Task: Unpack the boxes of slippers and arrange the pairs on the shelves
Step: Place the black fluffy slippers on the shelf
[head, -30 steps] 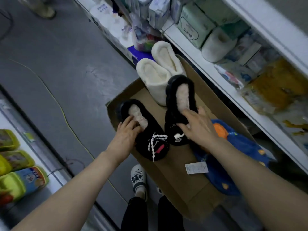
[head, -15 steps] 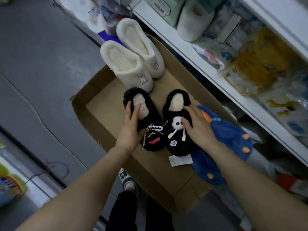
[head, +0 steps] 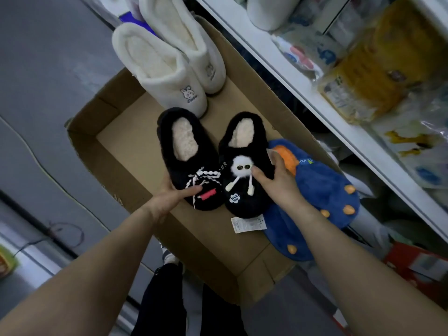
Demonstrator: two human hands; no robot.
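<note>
Two black fluffy slippers lie side by side in an open cardboard box (head: 116, 151). My left hand (head: 173, 198) grips the toe end of the left black slipper (head: 186, 151), the one with white laces and a red tag. My right hand (head: 278, 183) holds the right black slipper (head: 244, 190), the one with a white pompom figure, by its right side, thumb on top. A white paper tag (head: 248, 223) hangs at its toe. A pair of white plush slippers (head: 167, 64) stands at the box's far end. A blue slipper with orange spots (head: 317, 190) lies to the right.
A white shelf (head: 315, 103) runs along the right, stocked with yellow packets (head: 378, 69), wrapped goods and a white slipper (head: 271, 10). The grey floor (head: 48, 69) lies to the left with a thin cable across it. My legs and a shoe (head: 169, 258) show below the box.
Both hands slid the black slippers together so they now lie parallel; the hands moved from the slippers' openings down to the toe ends. The camera came closer.
</note>
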